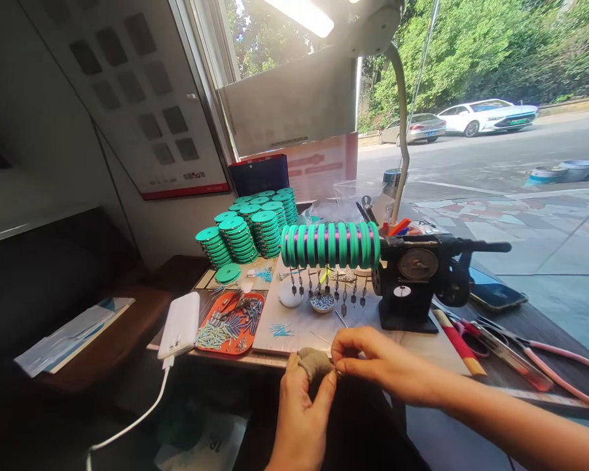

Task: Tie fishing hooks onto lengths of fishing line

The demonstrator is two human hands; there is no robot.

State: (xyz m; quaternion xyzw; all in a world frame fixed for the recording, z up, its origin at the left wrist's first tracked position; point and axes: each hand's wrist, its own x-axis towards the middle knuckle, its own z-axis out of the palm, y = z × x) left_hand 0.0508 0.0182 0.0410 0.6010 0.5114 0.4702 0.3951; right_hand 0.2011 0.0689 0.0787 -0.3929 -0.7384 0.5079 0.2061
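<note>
My left hand (302, 405) is closed at the near edge of the work board (353, 324), with a grey cloth cover over its thumb tip. My right hand (373, 360) meets it from the right, fingertips pinched on a tiny metal piece I cannot make out. Behind them a row of green spools (331, 244) wound with pink line sits on the shaft of a black hand-crank winder (417, 278). Small hooks and sinkers hang below the spools. A small dish of beads (322, 302) stands under them.
Stacks of green spools (248, 229) stand at the back left. An orange tray of small tubes (230, 322) and a white power bank with cable (180, 324) lie left. Pliers, scissors (515, 347) and a phone (495, 294) lie right. A lamp arm rises behind the winder.
</note>
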